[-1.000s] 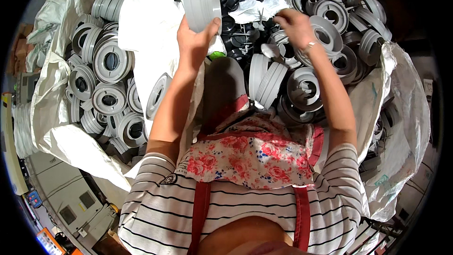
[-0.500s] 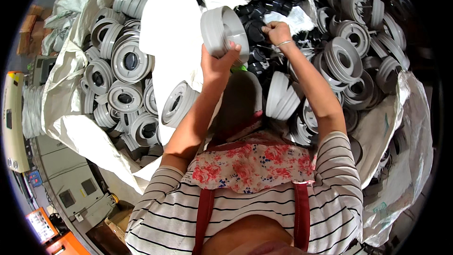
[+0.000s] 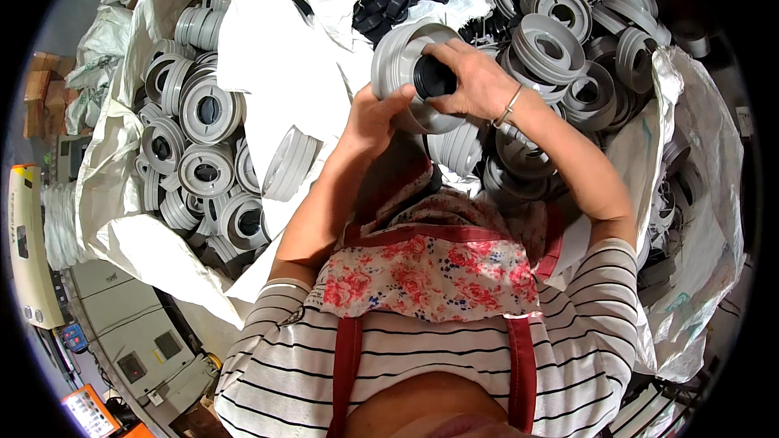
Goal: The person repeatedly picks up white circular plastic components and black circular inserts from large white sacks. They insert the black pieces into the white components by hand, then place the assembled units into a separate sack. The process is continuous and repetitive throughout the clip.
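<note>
One grey fitting (image 3: 406, 73) with one black insert (image 3: 434, 77), apparently, between two hands.

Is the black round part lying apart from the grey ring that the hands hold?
No, the black round part sits in the opening of the grey ring, pressed by the right hand.

Grey ring fitting (image 3: 406, 73): matt moulded plastic, smooth. Black insert (image 3: 434, 79): dark plastic, slight sheen. Sacks (image 3: 268, 65): white woven plastic cloth, crinkled, faint gloss. Bracelet (image 3: 507, 107): thin shiny metal. Apron (image 3: 430, 272): floral cotton cloth, matt. Shirt (image 3: 584, 308): striped soft knit.
</note>
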### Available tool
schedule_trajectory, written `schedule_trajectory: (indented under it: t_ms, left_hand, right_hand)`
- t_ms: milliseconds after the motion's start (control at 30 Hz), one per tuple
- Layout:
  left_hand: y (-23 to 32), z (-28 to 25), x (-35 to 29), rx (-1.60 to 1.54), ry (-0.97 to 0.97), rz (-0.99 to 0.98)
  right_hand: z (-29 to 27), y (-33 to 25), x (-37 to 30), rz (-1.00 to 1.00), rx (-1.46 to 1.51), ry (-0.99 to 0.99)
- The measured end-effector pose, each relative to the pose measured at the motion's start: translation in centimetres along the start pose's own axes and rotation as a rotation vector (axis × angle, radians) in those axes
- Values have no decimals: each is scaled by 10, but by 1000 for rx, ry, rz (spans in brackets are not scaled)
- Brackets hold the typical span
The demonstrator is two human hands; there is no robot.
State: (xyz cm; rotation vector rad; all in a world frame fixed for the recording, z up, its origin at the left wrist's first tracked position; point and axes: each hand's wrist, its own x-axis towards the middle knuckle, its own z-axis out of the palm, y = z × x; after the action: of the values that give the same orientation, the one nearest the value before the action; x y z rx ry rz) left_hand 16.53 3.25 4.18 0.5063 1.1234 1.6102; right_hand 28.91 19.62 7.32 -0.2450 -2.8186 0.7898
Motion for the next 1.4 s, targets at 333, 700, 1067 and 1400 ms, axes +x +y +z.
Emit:
schedule_trajectory:
  t_ms: [333,700,1067,1400]
  left_hand:
    - [15,15,-15,7,-60,-222]
    - [8,18,-31,-78,9,-194]
    - [149,-47,-50,948,1037,1294]
    - [-5,-27,42,-405,299,5]
  right_hand:
    - [-8,-11,-40,-430,-377,-46]
    - [5,-20,-42,4,39,-55]
    - [-22,106,-23,520,-556,223]
    - [26,21,24,-246,205,38]
